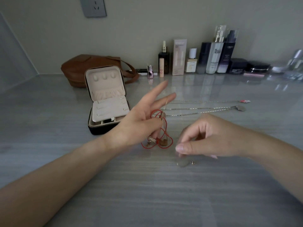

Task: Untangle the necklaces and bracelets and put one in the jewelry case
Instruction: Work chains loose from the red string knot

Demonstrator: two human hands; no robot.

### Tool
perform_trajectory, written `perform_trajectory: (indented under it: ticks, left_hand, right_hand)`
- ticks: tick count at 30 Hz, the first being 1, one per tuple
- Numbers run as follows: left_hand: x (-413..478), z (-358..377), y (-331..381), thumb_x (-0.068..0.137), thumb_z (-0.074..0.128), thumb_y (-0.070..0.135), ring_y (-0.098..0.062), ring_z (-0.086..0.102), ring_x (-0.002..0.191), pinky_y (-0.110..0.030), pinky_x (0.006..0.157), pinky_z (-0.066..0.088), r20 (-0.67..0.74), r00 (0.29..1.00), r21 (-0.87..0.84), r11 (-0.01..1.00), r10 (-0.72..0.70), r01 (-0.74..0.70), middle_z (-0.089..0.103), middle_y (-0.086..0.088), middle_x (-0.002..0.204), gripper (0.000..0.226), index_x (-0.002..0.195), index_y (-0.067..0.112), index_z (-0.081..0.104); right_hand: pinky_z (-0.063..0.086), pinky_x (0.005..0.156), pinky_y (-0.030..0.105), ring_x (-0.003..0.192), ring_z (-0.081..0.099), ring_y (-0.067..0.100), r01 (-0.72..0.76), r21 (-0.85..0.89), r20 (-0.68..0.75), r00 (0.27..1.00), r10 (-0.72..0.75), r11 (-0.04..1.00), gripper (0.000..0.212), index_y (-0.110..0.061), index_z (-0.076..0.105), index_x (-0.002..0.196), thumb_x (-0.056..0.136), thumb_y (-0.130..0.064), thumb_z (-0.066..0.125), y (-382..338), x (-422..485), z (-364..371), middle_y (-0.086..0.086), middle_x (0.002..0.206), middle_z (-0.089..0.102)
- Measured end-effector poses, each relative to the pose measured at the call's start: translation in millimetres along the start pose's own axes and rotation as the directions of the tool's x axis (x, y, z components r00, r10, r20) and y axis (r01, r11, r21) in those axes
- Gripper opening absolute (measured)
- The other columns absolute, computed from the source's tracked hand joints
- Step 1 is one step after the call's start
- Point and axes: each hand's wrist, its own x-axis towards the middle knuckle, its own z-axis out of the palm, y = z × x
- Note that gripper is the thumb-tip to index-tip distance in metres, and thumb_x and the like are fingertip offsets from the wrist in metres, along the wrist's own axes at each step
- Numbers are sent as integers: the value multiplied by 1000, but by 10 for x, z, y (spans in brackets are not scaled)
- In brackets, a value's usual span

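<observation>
My left hand [141,118] is raised above the table's middle and pinches a tangle of red cord bracelets [161,128] with gold charms, two fingers stretched out. To its right, my right hand [206,138] is curled low over the table, thumb and fingers pinched on a thin strand I can barely see. A small pendant [182,163] and a gold ring-shaped bit [192,163] lie under that hand. Two silver chain necklaces [205,110] lie stretched out behind. The open jewelry case [106,102] stands left of my left hand, cream inside, lid upright.
A brown leather bag [91,68] sits behind the case. Several cosmetic bottles and jars [213,59] line the back wall to the right. A wall socket [93,6] is up at the left. The grey table [147,194] stretches toward me.
</observation>
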Motion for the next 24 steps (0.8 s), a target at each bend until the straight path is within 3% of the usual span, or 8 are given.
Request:
perform_trajectory:
  ticks: [4,7,10,12,15,21,24]
  left_hand:
    - [-3,-20,54,71,41,-13,-9,43,41,-28,56,45,28,1000,-80,997,10,-8,51,11,137,88,140,40,24]
    - [-22,23,123,72,40,-13,-10,42,41,-28,57,46,60,998,-142,990,16,-7,50,9,138,88,141,39,22]
    - [-41,129,180,70,38,-13,-10,42,42,-30,55,42,108,994,-160,987,-1,19,50,6,139,89,140,40,22]
    - [-45,181,199,70,38,-13,-10,43,43,-26,51,40,133,991,-126,992,-9,26,49,4,139,88,139,40,23]
    - [-9,169,260,71,38,-12,-10,45,44,-23,48,40,157,987,-46,999,-18,25,52,4,136,87,137,43,23]
    - [101,88,335,73,45,-8,-17,39,47,-34,50,39,61,998,136,991,-20,11,56,4,101,84,133,49,27]
    - [82,81,288,75,46,-4,-15,37,49,-29,49,36,12,999,169,985,-34,31,50,1,95,83,136,48,24]
  right_hand:
    - [31,41,8,37,46,-1,-13,-43,-235,972,2,999,15,-14,67,69,82,-21,68,-14,62,29,-18,43,53]
    - [32,42,11,39,44,0,0,97,-439,897,43,995,11,-19,60,75,82,-20,69,42,136,67,-16,52,55]
    - [33,43,18,41,42,7,26,277,-393,915,89,960,25,-20,61,93,74,-33,68,64,175,96,-9,60,57]
    - [32,42,17,43,39,9,74,341,-355,933,55,937,18,-22,68,83,70,-34,65,60,183,113,-3,63,61]
    - [31,44,17,42,38,8,108,332,-409,911,40,937,11,-29,70,60,69,-33,65,65,168,103,-4,54,56]
    - [34,45,17,44,40,10,136,380,-518,851,88,915,24,-20,71,63,83,-8,65,79,106,-20,7,58,53]
    - [36,47,17,45,42,8,138,325,-521,852,56,936,24,-22,71,66,83,-6,65,83,88,-37,-5,52,56]
